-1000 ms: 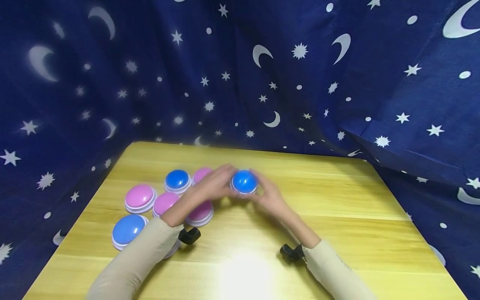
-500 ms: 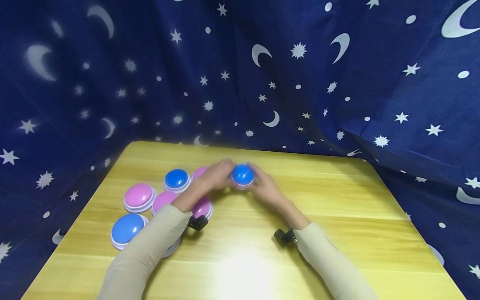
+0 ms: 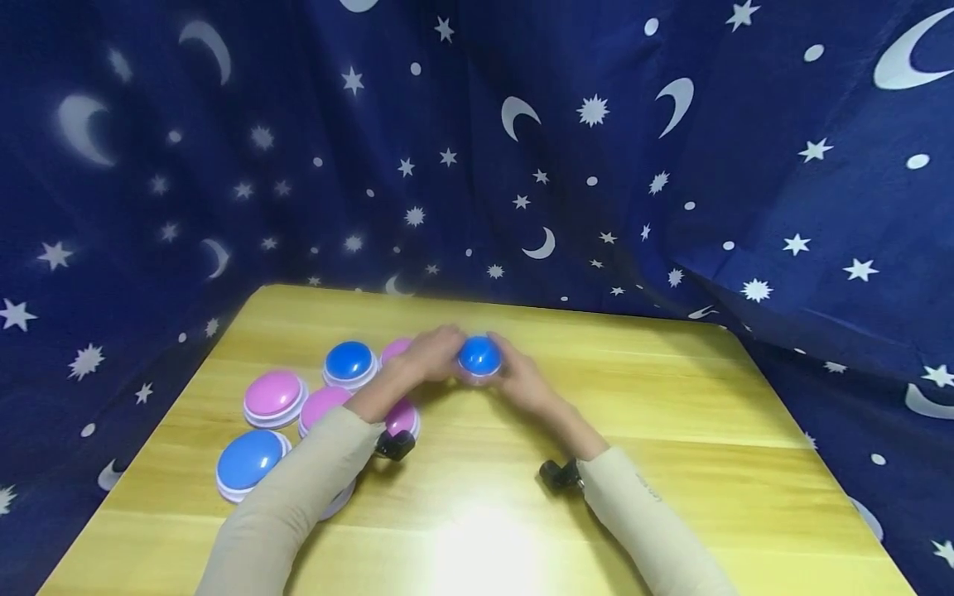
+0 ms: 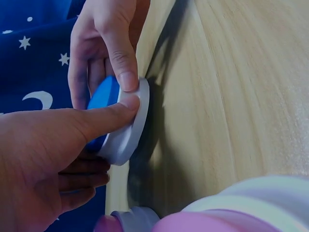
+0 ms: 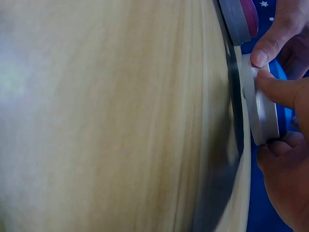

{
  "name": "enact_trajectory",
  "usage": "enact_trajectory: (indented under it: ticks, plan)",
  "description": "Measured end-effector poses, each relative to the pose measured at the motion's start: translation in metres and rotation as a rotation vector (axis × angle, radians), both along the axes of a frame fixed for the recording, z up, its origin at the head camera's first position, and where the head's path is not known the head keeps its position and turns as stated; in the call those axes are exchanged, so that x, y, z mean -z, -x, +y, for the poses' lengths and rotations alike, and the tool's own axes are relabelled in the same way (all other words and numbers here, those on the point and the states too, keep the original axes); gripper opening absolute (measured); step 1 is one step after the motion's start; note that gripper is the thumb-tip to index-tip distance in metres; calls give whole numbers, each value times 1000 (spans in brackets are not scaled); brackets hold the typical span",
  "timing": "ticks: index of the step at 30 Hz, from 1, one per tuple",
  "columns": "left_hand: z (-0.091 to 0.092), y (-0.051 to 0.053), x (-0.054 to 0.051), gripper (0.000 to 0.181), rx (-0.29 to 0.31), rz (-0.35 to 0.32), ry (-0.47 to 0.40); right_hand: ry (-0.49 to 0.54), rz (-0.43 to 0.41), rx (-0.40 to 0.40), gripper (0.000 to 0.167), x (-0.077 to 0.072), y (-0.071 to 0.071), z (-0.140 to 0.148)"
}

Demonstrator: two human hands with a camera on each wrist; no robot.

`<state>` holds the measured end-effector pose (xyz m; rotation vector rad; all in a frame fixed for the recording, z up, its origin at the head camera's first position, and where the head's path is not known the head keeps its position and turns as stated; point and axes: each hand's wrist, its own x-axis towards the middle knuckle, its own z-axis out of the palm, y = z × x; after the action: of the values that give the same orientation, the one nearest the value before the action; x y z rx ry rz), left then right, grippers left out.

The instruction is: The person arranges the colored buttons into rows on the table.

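Note:
Both hands hold one blue-domed button with a white base [image 3: 479, 356] above the middle of the table. My left hand [image 3: 430, 356] grips its left side, my right hand [image 3: 525, 382] its right side. In the left wrist view the left thumb presses on the white base [image 4: 120, 145], close to the thumb of the right hand [image 4: 113, 34], with the blue dome facing away. The right wrist view shows the base [image 5: 263, 106] raised off the table between the two thumbs; the fingers on the far side are partly hidden.
On the left of the wooden table [image 3: 671, 497] sit several buttons: blue ones [image 3: 348, 361] [image 3: 249, 460] and pink ones [image 3: 272, 393] [image 3: 325, 406], some partly hidden by my left arm. A dark blue curtain [image 3: 462, 124] with moons and stars hangs behind the table.
Both hands, still gripping the blue button, have shifted slightly left. The dome has tilted a little away, with more of the base's near side showing. The buttons on the table stay put.

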<state>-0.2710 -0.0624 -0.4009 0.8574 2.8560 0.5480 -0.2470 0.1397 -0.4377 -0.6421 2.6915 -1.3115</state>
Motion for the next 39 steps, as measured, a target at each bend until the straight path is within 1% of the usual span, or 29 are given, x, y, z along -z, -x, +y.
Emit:
enact_trajectory:
  ticks: [3,6,9,14,17,23,30,32,37,39]
  plan:
    - [1,3,-5,49,10,18,25,-13,25,3,84,0,5,1]
    - [1,6,-12,50,3,39,36,-9,47,5,84,-4,10,0]
    - [1,8,-14,51,-11,45,46,-17,46,9,84,-8,12,-1]
    - [1,9,-8,49,-17,23,39,-42,38,-5,85,-8,11,-2]
    - [1,8,-3,48,-19,9,26,-32,34,-12,85,-4,10,-2]
    - [2,5,5,49,-2,-23,38,-25,14,-22,85,5,7,-2]
    - [-1,7,4,44,1,-20,34,3,19,-51,76,6,10,-4]
    - [-2,7,5,44,4,-35,26,4,6,-52,75,6,10,-5]
    - [-4,6,8,44,4,-90,3,-32,-40,-43,79,9,8,-4]
    - [-4,6,10,43,8,-97,-2,-42,-46,-39,80,12,7,-3]
